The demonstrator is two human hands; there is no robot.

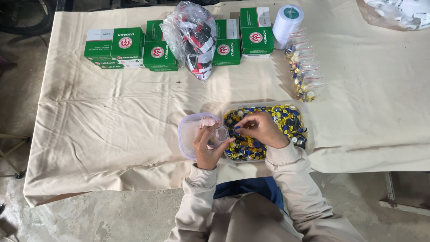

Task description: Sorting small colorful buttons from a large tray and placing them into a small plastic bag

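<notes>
A table draped in a cream cloth [112, 116] fills most of the view. Along its far edge stand green and white boxes [121, 47], a clear bag of red, black and white pieces [195, 38], a white spool [288, 22], and a row of small filled clear bags [304, 71] running toward the person. Nearer, a clear tray of yellow and blue buttons [286, 121] sits beside a clear tub with a purple rim [190, 132]. The left hand [207, 145] is raised just over the gap between tub and tray, its fingers curled around a small clear bag [219, 134] held open at the top, thumb on one side and fingers on the other. The right hand [264, 129] rests over the buttons, fingertips pinched together just beside the bag's mouth; whether they grip a button cannot be told.
</notes>
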